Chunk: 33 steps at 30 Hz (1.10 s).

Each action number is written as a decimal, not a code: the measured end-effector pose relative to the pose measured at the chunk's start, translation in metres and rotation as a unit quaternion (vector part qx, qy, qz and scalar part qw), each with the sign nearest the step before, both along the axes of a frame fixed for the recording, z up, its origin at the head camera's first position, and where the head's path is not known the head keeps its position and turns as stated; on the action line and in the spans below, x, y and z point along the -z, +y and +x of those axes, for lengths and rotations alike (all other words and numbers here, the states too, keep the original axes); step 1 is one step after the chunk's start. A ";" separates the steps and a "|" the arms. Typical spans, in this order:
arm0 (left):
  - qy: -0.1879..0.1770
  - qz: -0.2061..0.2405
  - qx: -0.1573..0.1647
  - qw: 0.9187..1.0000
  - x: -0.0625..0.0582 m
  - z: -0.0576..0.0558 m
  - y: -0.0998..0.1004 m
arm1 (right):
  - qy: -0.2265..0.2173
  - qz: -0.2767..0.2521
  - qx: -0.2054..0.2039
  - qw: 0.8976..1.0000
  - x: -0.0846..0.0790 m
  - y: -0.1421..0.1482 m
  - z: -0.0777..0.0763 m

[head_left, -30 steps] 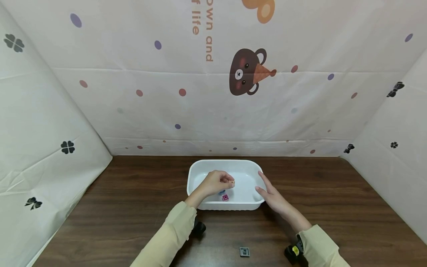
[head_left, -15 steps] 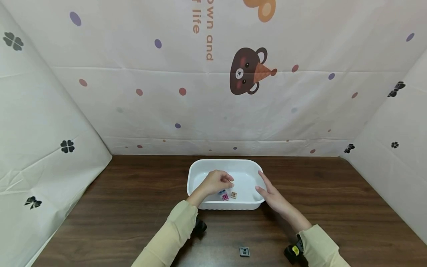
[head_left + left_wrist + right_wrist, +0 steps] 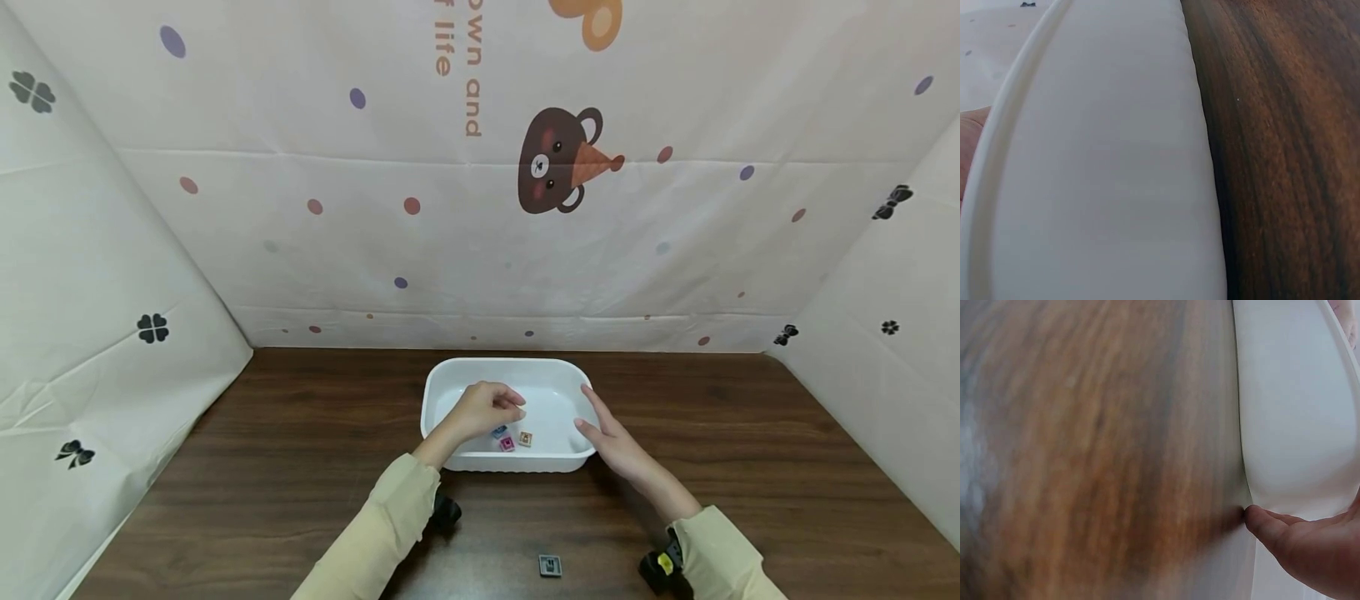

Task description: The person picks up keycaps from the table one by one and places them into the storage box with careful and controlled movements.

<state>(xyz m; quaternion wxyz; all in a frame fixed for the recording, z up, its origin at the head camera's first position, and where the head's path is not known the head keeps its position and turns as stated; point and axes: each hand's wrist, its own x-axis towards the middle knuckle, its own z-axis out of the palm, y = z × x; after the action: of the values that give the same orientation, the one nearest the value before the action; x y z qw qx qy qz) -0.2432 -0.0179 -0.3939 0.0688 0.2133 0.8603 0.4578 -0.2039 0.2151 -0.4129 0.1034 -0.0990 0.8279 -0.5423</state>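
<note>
A white plastic tub (image 3: 462, 461) stands on the table. My left hand (image 3: 480, 410) hovers over its left half, fingers loosely bent and thumb close to them, with nothing held. Below that hand, on the tub floor, lie a small pink block (image 3: 507, 444), a beige block (image 3: 526, 438) and a blue block (image 3: 499, 431) partly covered by the hand. My right hand (image 3: 618, 448) grips the tub's right edge, its thumb over the rim. The right wrist view shows fingers (image 3: 1272, 531) against the outer wall. In the left wrist view, the tub's front wall (image 3: 1104, 150) hides most of the left hand.
A small dark grey square piece (image 3: 550, 567) lies on the brown wooden table (image 3: 315, 417) in front of the tub. Patterned white cloth (image 3: 300, 250) rises behind the table and along both sides. Black wrist cameras (image 3: 445, 512) sit near both cuffs.
The left hand has let go of the beige block, which now lies on the tub floor beside the pink one. The right hand stays at the tub's edge.
</note>
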 end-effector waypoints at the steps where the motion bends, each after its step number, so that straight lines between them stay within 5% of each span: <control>1: 0.001 0.002 0.001 1.000 0.000 0.000 -0.001 | 0.001 0.001 -0.002 1.000 0.000 0.000 0.000; 33: 0.045 0.077 0.044 0.995 -0.017 0.033 -0.004 | -0.007 0.002 -0.008 1.000 0.000 0.001 -0.002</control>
<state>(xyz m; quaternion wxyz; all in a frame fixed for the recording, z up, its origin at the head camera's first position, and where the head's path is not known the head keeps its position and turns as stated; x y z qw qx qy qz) -0.2099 -0.0218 -0.3768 0.0334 0.2756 0.8147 0.5090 -0.2058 0.2164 -0.4132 0.1136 -0.1020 0.8273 -0.5406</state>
